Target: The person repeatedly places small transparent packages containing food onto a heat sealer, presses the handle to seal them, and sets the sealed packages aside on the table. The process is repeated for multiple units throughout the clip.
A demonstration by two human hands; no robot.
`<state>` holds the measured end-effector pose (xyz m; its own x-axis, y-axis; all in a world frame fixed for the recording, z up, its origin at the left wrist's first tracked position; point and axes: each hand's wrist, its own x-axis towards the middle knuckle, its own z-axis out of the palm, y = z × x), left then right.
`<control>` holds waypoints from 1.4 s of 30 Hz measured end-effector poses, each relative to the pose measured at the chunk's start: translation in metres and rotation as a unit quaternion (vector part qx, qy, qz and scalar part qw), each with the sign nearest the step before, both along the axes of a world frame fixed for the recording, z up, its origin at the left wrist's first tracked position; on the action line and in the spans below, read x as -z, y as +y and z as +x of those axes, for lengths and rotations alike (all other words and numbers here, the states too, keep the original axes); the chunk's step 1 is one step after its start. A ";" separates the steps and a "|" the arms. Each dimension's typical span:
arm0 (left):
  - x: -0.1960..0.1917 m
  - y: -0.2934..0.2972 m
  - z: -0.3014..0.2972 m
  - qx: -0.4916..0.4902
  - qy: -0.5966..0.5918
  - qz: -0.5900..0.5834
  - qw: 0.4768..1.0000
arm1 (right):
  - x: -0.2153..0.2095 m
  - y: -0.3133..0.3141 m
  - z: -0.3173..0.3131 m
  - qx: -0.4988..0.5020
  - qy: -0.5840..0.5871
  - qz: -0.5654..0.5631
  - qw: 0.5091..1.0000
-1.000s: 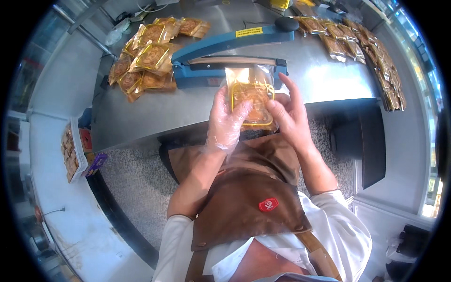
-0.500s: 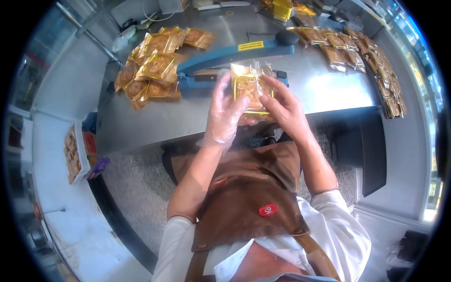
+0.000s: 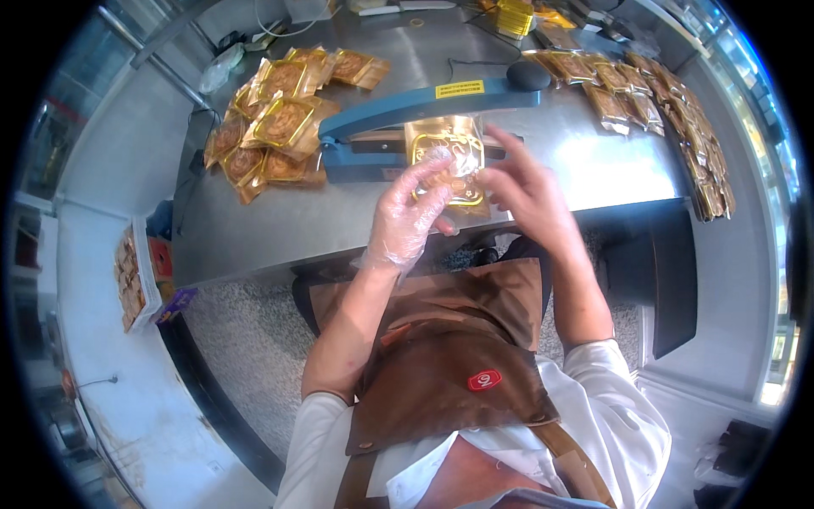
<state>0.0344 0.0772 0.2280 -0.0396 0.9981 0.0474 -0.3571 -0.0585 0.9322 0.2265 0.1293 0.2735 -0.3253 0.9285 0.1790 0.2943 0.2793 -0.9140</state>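
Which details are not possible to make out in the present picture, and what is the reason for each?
Head view: part of the packet, covered by the gloved left hand.
Head view: whether the right hand touches it; motion blurs the fingers.
Head view: part of the blue sealer, hidden behind the packet.

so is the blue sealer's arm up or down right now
Up: the sealer's blue arm stands clear of its base, with a visible gap between them toward the black knob.

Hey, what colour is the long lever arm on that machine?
The lever arm is blue, clearest in the head view.
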 end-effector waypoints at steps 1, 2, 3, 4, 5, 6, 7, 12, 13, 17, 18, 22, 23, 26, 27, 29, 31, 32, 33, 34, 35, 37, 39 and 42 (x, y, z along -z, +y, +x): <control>0.002 -0.001 -0.001 0.000 0.000 0.001 1.000 | -0.007 0.000 0.008 0.027 -0.005 0.024 0.999; 0.001 -0.001 -0.001 0.000 0.007 -0.012 1.000 | -0.013 0.000 0.017 0.057 -0.008 0.048 0.997; -0.002 -0.002 -0.001 0.004 0.009 -0.026 1.000 | -0.019 0.004 0.026 0.077 0.016 0.106 0.991; -0.004 -0.001 -0.001 0.008 0.011 -0.039 0.999 | -0.026 0.009 0.031 0.097 0.040 0.164 0.981; -0.004 -0.002 -0.001 0.002 0.007 -0.036 0.999 | -0.034 0.016 0.032 0.110 0.038 0.227 0.967; -0.005 -0.002 -0.002 -0.003 0.002 -0.032 0.999 | -0.044 0.024 0.032 0.104 0.048 0.255 0.960; -0.005 -0.002 -0.002 -0.009 -0.003 -0.028 1.000 | -0.052 0.032 0.030 0.103 0.004 0.297 0.949; -0.008 0.006 0.000 -0.002 -0.004 -0.015 1.000 | -0.070 0.060 0.026 0.035 -0.117 0.389 0.913; -0.009 0.007 0.000 0.001 -0.006 -0.015 1.000 | -0.067 0.063 0.024 0.026 -0.113 0.384 0.916; -0.008 0.006 -0.001 -0.001 0.008 -0.007 1.000 | -0.061 0.056 0.023 0.038 -0.126 0.327 0.936; -0.007 0.006 -0.001 -0.002 0.007 -0.010 1.000 | -0.057 0.057 0.024 0.039 -0.125 0.323 0.937; -0.007 0.003 -0.002 0.008 -0.016 -0.034 0.999 | -0.044 0.053 0.028 0.047 -0.120 0.284 0.950; -0.008 0.003 -0.001 0.008 -0.014 -0.039 0.999 | -0.042 0.051 0.028 0.050 -0.117 0.269 0.955; -0.008 0.003 0.001 0.004 -0.013 -0.039 0.999 | -0.037 0.049 0.030 0.054 -0.111 0.242 0.962; -0.006 0.003 0.001 0.002 -0.014 -0.029 0.999 | -0.035 0.050 0.030 0.053 -0.113 0.240 0.963; -0.005 0.003 0.002 -0.001 -0.008 -0.019 1.000 | -0.031 0.051 0.032 0.052 -0.115 0.236 0.963; -0.006 0.003 0.002 -0.003 0.007 -0.018 1.000 | -0.028 0.052 0.033 0.050 -0.115 0.231 0.965; -0.006 0.003 0.002 -0.001 0.004 -0.024 1.000 | -0.027 0.053 0.033 0.049 -0.115 0.229 0.965; -0.007 0.002 0.002 0.000 0.001 -0.031 1.000 | -0.026 0.052 0.033 0.050 -0.120 0.224 0.966; -0.007 0.002 0.002 0.002 -0.001 -0.037 0.999 | -0.026 0.052 0.034 0.051 -0.124 0.220 0.966; -0.007 0.002 0.002 0.000 -0.007 -0.039 0.999 | -0.026 0.052 0.034 0.051 -0.129 0.215 0.967; -0.007 0.002 0.002 -0.002 -0.019 -0.043 0.999 | -0.025 0.053 0.035 0.046 -0.134 0.216 0.966; -0.009 0.002 0.001 0.000 -0.007 -0.049 0.999 | -0.024 0.053 0.035 0.043 -0.132 0.214 0.967; -0.007 0.002 0.000 0.000 0.005 -0.047 0.999 | -0.018 0.054 0.036 0.041 -0.114 0.204 0.971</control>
